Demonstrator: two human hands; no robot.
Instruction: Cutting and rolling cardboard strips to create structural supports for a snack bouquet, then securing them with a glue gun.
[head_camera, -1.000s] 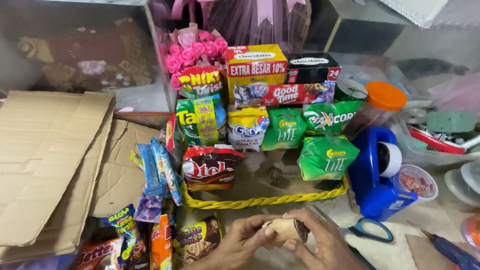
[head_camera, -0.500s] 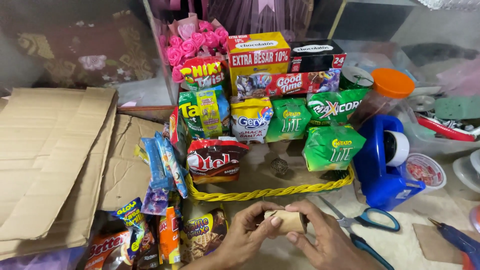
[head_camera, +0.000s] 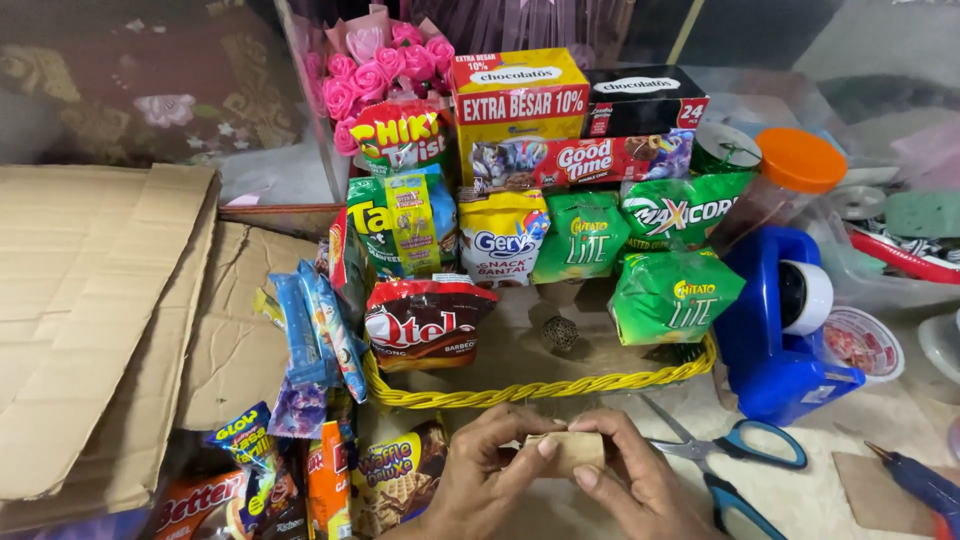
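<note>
Snack hamper mostly filled, cardboard piece in hand
Both the left hand (head_camera: 490, 470) and right hand (head_camera: 640, 485) are pinching a small cardboard block (head_camera: 568, 450) before the yellow wicker basket (head_camera: 450, 396); loose snack packets (head_camera: 320, 340) are lying outside.

From my feed, the work surface is a pale, mottled desk (head_camera: 880, 500) that fills the lower right toward four o'clock. At nine o'clock, flattened sheets of brown cardboard (head_camera: 90, 320) lie overlapped, one creased and torn at its edge. Up at eleven o'clock I see a dark brown cloth with a floral pattern (head_camera: 140, 90), dim and partly behind a clear plastic sheet. At twelve o'clock hangs a strip of purple, pleated wrapping (head_camera: 540, 25). The far corner at one to two o'clock is dark and grey; I cannot make out a wall there. Light is soft and even, without hard shadows.
</note>
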